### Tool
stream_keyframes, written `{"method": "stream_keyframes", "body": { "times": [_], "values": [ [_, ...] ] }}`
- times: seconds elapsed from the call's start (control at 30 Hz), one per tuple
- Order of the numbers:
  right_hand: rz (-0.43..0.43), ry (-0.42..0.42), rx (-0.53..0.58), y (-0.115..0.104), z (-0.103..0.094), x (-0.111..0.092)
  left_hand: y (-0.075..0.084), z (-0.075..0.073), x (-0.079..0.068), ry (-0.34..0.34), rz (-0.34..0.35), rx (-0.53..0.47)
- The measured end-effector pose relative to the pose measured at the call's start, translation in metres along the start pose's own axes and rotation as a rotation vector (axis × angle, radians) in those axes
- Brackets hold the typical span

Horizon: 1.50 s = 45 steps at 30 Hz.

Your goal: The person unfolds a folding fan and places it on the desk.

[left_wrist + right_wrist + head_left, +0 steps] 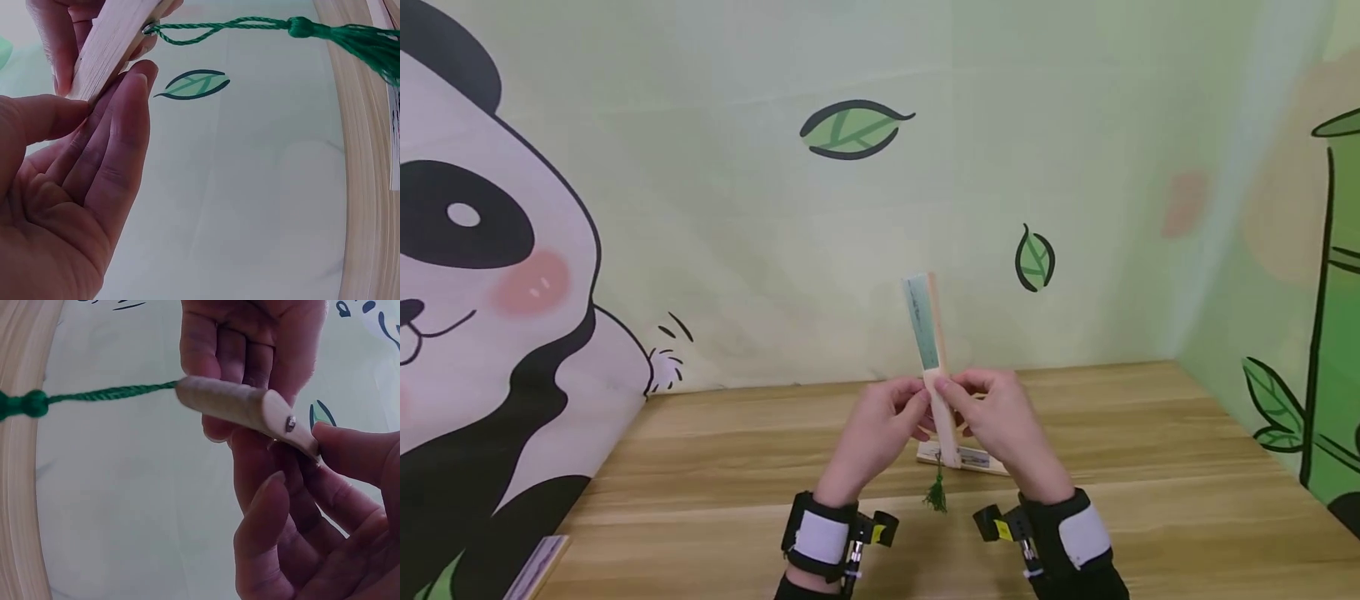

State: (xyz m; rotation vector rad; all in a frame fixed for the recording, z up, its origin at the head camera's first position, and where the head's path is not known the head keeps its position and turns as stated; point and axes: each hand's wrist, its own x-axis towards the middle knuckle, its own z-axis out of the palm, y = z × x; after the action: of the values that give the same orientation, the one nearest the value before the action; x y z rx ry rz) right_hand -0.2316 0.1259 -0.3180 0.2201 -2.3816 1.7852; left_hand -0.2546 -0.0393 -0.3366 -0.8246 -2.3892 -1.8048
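Note:
A folding fan (931,329), closed and nearly upright, stands between both hands above the table. Its upper part is pale blue with dark writing, and bare wooden ribs (115,47) form the lower part. My left hand (880,421) pinches the ribs from the left between thumb and fingers. From the right, my right hand (1000,412) pinches them at about the same height. A metal pin (290,424) shows at the rounded lower end, where a green tassel (936,493) hangs by a twisted cord. Behind that end, a flat wooden-edged piece with a printed picture (976,457) lies on the table, partly hidden.
The wood-grain table (715,467) runs back to a green printed backdrop (737,208) with a panda and leaves. At the near left edge lies a thin flat thing with a purplish top (538,567). Both wrists wear strapped cameras.

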Motion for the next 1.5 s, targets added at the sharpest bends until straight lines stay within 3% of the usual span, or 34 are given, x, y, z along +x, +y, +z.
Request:
{"method": "stream_keyframes", "body": {
  "times": [0.2, 0.47, 0.93, 1.2, 1.5],
  "values": [
    [-0.018, 0.019, -0.007, 0.002, 0.001, 0.001, 0.001, 0.001, 0.0, 0.01, -0.013, 0.001],
    [-0.021, 0.046, -0.008, 0.002, 0.002, 0.001, 0.036, 0.001, -0.01, 0.045, -0.025, 0.037],
    [0.008, 0.078, -0.02, 0.002, 0.003, 0.0, 0.035, 0.003, -0.01, 0.07, -0.023, 0.017],
    [-0.001, 0.085, -0.006, 0.002, 0.002, 0.001, 0.006, 0.002, 0.001, 0.059, -0.018, -0.003],
    [0.007, 0.091, 0.039, 0.004, 0.0, 0.001, 0.003, -0.001, 0.0, 0.043, -0.02, -0.03]
  ]
}}
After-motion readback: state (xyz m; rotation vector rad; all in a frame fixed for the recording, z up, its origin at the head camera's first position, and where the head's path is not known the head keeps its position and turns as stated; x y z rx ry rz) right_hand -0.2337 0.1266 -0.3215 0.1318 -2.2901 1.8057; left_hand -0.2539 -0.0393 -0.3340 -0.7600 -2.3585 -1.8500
